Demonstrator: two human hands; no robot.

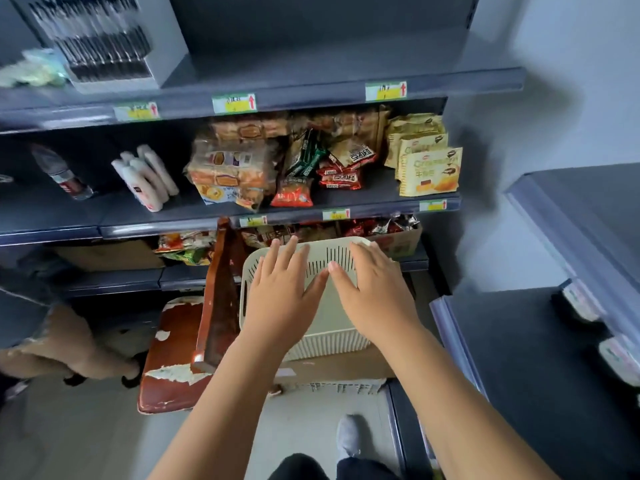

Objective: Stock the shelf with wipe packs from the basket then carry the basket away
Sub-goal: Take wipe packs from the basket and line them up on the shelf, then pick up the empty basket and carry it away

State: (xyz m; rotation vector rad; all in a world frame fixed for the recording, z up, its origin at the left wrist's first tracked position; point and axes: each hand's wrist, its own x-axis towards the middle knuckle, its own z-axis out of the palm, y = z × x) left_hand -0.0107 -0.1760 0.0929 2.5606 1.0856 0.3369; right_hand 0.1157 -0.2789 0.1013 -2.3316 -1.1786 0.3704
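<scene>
Our forearms (pixel 214 393) reach forward, and the left hand (pixel 280 289) and right hand (pixel 374 289) lie flat over the basket (pixel 329 341), fingers straight and slightly apart, gripping nothing. We cannot tell whether the palms touch its rim. The cream basket stands on a cardboard box (pixel 339 367), and our hands hide most of its inside, so we cannot see whether any packs remain.

Just left of the basket, the chair (pixel 173 355) leans its worn back against the basket's wall. Just beyond the basket, the shelf edge (pixel 346 211) overhangs. Well up and left of the basket lie pale packs (pixel 147 176), perhaps the wipes, though they are too blurred to tell.

We judge the risks so: with flat hands we have no hold, so a hasty lift could let the basket slip or tip off the box; rising straight up, its far rim could strike the shelf edge; swinging left, it could catch the chair back
</scene>
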